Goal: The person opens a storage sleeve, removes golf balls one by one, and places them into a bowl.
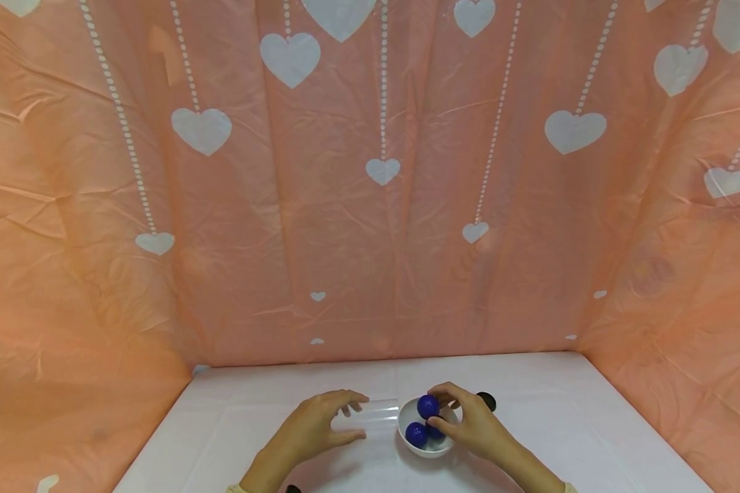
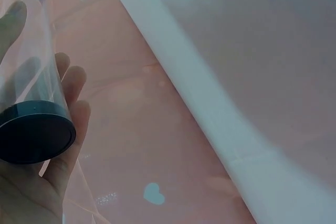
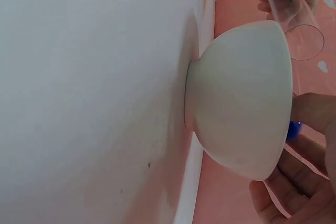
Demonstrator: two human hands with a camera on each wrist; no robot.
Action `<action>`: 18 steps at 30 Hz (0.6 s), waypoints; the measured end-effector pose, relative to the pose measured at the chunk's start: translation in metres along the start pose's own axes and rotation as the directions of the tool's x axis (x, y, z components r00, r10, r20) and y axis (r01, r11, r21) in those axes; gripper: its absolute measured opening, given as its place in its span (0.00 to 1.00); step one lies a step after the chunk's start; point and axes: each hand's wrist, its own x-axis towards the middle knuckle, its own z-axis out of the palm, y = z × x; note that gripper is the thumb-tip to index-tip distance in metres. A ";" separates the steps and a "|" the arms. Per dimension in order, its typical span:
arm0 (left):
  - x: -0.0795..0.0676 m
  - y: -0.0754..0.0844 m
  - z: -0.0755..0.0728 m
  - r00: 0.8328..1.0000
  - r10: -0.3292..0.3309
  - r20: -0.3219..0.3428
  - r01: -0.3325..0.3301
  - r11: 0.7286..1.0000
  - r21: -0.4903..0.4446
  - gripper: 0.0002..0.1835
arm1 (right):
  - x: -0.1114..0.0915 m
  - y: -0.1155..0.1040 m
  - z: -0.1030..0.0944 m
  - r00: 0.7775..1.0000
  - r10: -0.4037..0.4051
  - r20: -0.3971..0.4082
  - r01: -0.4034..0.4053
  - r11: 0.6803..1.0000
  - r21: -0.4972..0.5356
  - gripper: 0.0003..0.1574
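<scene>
In the head view, my left hand (image 1: 321,421) grips a clear plastic tube (image 1: 381,413) lying sideways above the table. A black cap (image 2: 37,132) closes the tube's near end in the left wrist view; its clear mouth points towards the white bowl (image 1: 428,453). My right hand (image 1: 471,421) reaches over the bowl's right rim, pinching a blue ball (image 1: 428,406) between thumb and fingers. Another blue ball (image 1: 416,435) sits in the bowl, with a third partly hidden under the right thumb. The right wrist view shows the bowl (image 3: 241,100) from the side, standing on its foot.
A black round piece (image 1: 486,402) lies on the white table (image 1: 561,411) behind my right hand. Part of a small dark object (image 1: 292,489) shows at the bottom edge. Pink sheeting with white hearts (image 1: 382,274) walls the table at the back and both sides.
</scene>
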 end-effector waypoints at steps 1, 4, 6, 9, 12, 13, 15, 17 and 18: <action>0.000 0.000 0.000 1.000 0.003 -0.004 -0.003 1.000 0.011 0.25 | 0.000 0.000 0.000 1.000 -0.006 -0.005 0.006 1.000 0.000 0.21; -0.001 -0.002 0.001 1.000 0.007 -0.017 -0.007 0.999 0.040 0.26 | 0.001 0.000 0.001 0.999 -0.035 -0.023 0.035 0.999 0.005 0.19; -0.001 -0.003 0.002 1.000 0.007 -0.023 -0.005 0.999 0.051 0.26 | 0.002 0.000 0.002 0.998 -0.054 -0.035 0.054 0.999 0.006 0.19; -0.003 -0.005 0.003 1.000 -0.003 -0.031 0.004 0.999 0.045 0.26 | 0.002 -0.001 0.003 0.997 -0.069 -0.042 0.069 0.998 0.010 0.18; -0.003 -0.006 0.006 0.999 -0.004 -0.047 0.006 0.999 0.045 0.25 | 0.002 -0.002 0.003 0.995 -0.080 -0.052 0.081 0.997 0.004 0.18; -0.003 -0.006 0.007 0.999 -0.007 -0.053 0.009 0.999 0.044 0.25 | 0.001 -0.002 0.003 0.995 -0.082 -0.058 0.082 0.997 0.002 0.17; -0.003 -0.006 0.009 0.998 -0.008 -0.061 0.011 0.999 0.041 0.25 | 0.001 -0.002 0.001 0.994 -0.083 -0.073 0.083 0.997 -0.007 0.17; -0.003 -0.005 0.011 0.998 -0.015 -0.062 0.018 0.999 0.037 0.25 | 0.000 -0.002 0.000 0.992 -0.088 -0.087 0.086 0.996 -0.021 0.17; -0.003 -0.004 0.012 0.998 -0.023 -0.061 0.026 0.999 0.035 0.25 | 0.000 -0.002 0.000 0.992 -0.088 -0.091 0.086 0.996 -0.026 0.17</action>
